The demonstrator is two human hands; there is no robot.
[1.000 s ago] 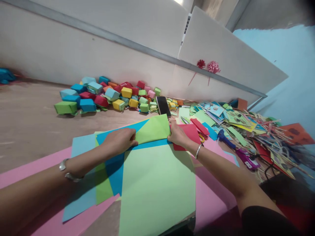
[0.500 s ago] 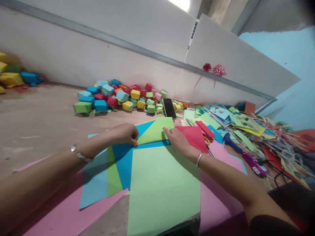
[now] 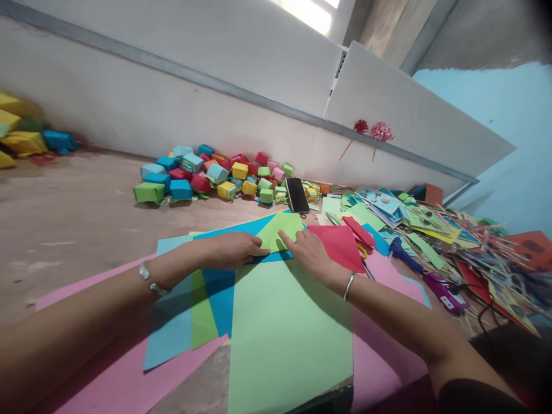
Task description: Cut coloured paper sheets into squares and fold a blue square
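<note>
A folded bright green paper (image 3: pixel 276 231) lies over a blue sheet (image 3: pixel 219 296), its lower edge forming a straight fold. My left hand (image 3: pixel 235 250) is closed at the left part of that fold, thumb and fingers pressed together on the green paper. My right hand (image 3: pixel 311 253) rests on the right part of the same paper with its fingers apart. Beneath both wrists spreads a large pale green sheet (image 3: pixel 293 328). To the right of my right hand lies a red paper (image 3: pixel 334 244).
Several small coloured paper boxes (image 3: pixel 181 188) line the wall, with a phone (image 3: pixel 297 195) beside them. On the right are a blue glue gun (image 3: pixel 405 255), a purple power strip (image 3: pixel 446 291) and heaped paper scraps (image 3: pixel 431 221). Pink sheets (image 3: pixel 107 368) lie underneath.
My left hand has slid right along the fold of the green paper, closer to my right hand. The right hand stays on the paper, nearly in the same place.
</note>
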